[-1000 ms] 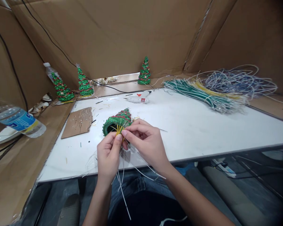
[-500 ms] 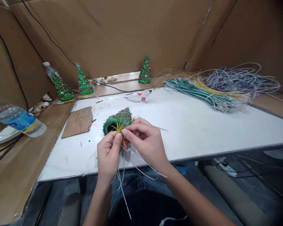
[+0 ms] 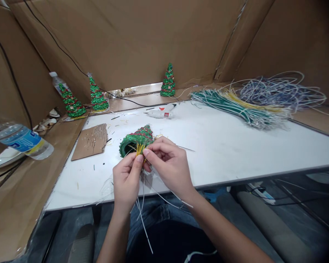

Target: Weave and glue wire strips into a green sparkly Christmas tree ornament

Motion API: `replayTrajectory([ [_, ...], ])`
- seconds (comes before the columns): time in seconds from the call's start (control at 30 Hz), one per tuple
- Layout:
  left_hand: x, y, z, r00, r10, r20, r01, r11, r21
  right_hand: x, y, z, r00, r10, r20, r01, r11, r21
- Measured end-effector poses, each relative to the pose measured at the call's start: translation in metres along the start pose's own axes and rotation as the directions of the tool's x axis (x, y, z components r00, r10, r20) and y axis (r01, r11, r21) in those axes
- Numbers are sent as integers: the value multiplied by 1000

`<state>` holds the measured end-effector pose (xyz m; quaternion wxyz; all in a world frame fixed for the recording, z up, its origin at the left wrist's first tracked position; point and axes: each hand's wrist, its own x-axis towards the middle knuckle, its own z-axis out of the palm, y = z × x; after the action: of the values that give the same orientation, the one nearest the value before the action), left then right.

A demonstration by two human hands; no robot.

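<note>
A small bunch of yellow wires is pinched between the thumb and fingers of my left hand. My right hand is closed beside it, thumb and forefinger pressed on the right side of the same bunch. Thin white wire ends hang from under my hands past the table's front edge. Just behind the bunch, a green sequined Christmas tree lies on its side with its hollow base facing me. My fingers hide the lower part of the bunch.
A glue gun lies farther back on the white table. Left are a cardboard piece and a water bottle. Upright trees stand at the back. Green wire bundles lie back right, near a tangled coil.
The yellow wire tips are fanned slightly differently, and both hands have shifted a touch. Everything else looks the same.
</note>
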<state>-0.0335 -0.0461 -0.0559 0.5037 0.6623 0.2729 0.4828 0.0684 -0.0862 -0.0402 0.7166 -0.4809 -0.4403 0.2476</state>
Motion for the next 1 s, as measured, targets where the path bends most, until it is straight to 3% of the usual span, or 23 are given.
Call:
replayTrajectory([
  [0.47,-2,-1,-2,999,17,42,-17,1000,-16,1,2,-1,1000,7,8,-7,999,38],
  [1.0,0,-7,-2,1000,14,-3,-14,998,-53,0,0,-1,999,18,47,-22,994,103],
])
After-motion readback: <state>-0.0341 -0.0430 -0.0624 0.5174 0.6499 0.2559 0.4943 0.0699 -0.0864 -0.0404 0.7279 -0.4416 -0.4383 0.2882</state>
